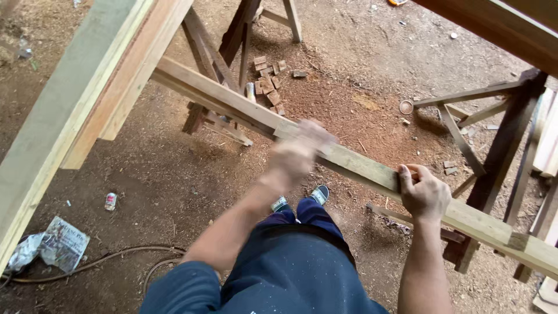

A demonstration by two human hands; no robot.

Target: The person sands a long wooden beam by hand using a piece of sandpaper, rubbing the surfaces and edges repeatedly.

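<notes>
Across the frame from 10 o'clock to 4 o'clock, the long wooden beam (pixel 372 168) spans two trestles. The right hand (pixel 425 195) clamps its near edge — grip closed on the beam. The left hand (pixel 299 152) rests on top, blurred; its grip cannot be told. Risk: the beam may slide off the right trestle (pixel 500 145) if pushed unevenly — splinters are also likely. No containers are visible.

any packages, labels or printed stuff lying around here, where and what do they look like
Newspaper: crumpled sheet on the dirt floor, bottom left, beside a hose; white and grey with dark print.
Small can: on the floor left of the left arm; white label with red.
No signs or screens.
</notes>
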